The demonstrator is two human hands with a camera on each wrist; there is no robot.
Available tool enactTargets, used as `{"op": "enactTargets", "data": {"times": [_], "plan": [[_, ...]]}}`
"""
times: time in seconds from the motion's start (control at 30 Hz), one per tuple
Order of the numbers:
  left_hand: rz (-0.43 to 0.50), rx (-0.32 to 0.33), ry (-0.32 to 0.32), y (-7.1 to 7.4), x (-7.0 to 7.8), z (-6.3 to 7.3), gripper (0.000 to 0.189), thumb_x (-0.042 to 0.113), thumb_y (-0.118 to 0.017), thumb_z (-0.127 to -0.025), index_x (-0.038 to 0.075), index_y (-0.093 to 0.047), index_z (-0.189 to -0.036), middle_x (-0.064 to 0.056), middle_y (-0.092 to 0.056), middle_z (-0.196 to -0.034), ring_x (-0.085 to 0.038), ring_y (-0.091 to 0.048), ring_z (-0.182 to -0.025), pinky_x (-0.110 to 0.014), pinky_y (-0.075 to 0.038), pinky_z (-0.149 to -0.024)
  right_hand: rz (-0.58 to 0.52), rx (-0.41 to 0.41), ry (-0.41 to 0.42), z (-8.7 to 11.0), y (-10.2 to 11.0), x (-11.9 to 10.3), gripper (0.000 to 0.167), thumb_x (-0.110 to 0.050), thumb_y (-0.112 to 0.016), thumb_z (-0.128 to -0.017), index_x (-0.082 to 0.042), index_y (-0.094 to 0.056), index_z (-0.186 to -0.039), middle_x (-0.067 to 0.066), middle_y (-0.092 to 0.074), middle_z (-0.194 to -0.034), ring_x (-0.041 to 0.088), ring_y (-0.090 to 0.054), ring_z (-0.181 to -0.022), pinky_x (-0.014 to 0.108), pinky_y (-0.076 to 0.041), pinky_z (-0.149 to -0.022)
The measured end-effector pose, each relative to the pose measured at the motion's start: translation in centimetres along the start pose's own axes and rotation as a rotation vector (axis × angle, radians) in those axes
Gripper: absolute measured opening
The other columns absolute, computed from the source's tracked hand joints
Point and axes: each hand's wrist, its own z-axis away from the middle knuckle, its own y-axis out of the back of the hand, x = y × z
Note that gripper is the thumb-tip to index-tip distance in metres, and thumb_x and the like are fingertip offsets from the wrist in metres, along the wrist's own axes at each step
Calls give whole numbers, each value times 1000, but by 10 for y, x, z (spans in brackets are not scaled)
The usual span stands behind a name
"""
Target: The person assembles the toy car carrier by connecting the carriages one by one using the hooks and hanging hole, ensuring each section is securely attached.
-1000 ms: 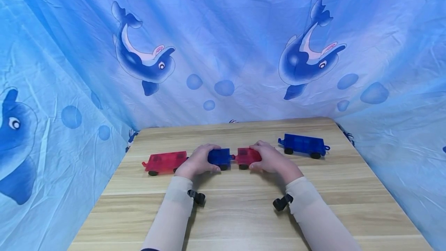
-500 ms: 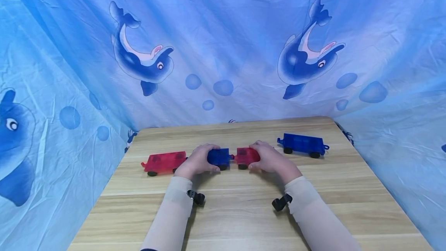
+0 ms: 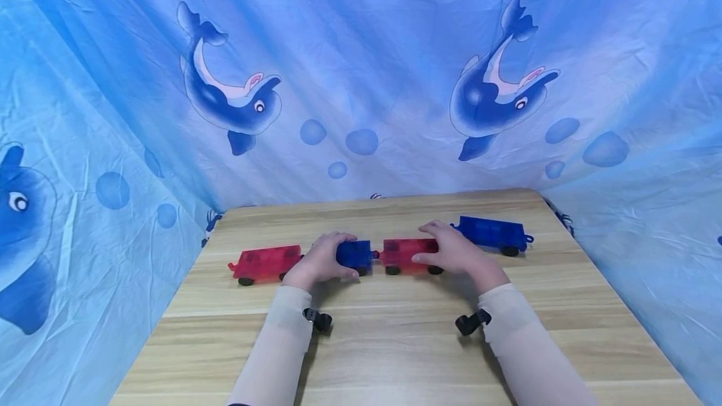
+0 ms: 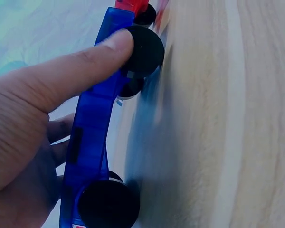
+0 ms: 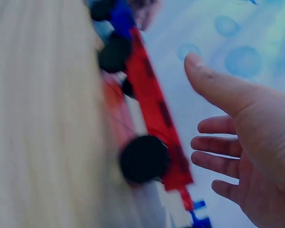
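My left hand [image 3: 323, 263] grips a translucent blue toy train car [image 3: 355, 254] in the middle of the row. In the left wrist view the thumb lies against one black wheel of that blue car [image 4: 88, 128], with the other fingers behind it. A red toy train car [image 3: 403, 252] stands on its wheels to the right, its end meeting the blue one at the hooks. Spread above the red car's right end, my right hand [image 3: 455, 257] holds nothing. The right wrist view shows its thumb and fingers apart from the red car [image 5: 159, 114].
Another red car [image 3: 267, 262] stands left of my left hand, its right end hidden by it. A second blue car [image 3: 492, 232] is behind the right hand, slightly angled. The wooden table [image 3: 383, 343] backs onto a dolphin-print curtain [image 3: 361, 67].
My right hand has let go of the red car and shifted right, uncovering more of that car. The left hand and the cars have stayed in place.
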Motion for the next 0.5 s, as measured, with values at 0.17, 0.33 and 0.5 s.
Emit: {"op": "enactTargets", "data": {"times": [0.17, 0.33, 0.5], "plan": [[-4, 16, -11, -2, 3, 0, 86, 46, -94, -77, 23, -57, -151, -4, -55, -151, -38, -40, -148, -62, -15, -125, -52, 37, -73, 9, 22, 22, 85, -56, -74, -94, -7, -45, -158, 25, -33, -165, 49, -33, -149, 69, -34, -114], [2, 22, -52, -6, 12, -1, 82, 47, -90, -82, 23, -56, -152, -3, -52, -153, -41, -37, -147, -66, -33, -116, -54, 88, -143, 16, 37, 44, 83, -53, -70, -98, -8, -40, -161, 28, -24, -168, 53, -25, -151, 70, -28, -116], [-1, 11, -121, -14, 25, -6, 78, 42, -88, -85, 21, -55, -153, -3, -51, -153, -39, -35, -150, -62, -24, -122, -17, 124, -172, 19, 44, 59, 89, -53, -73, -96, -4, -38, -161, 30, -26, -166, 56, -25, -150, 72, -27, -115]]}}
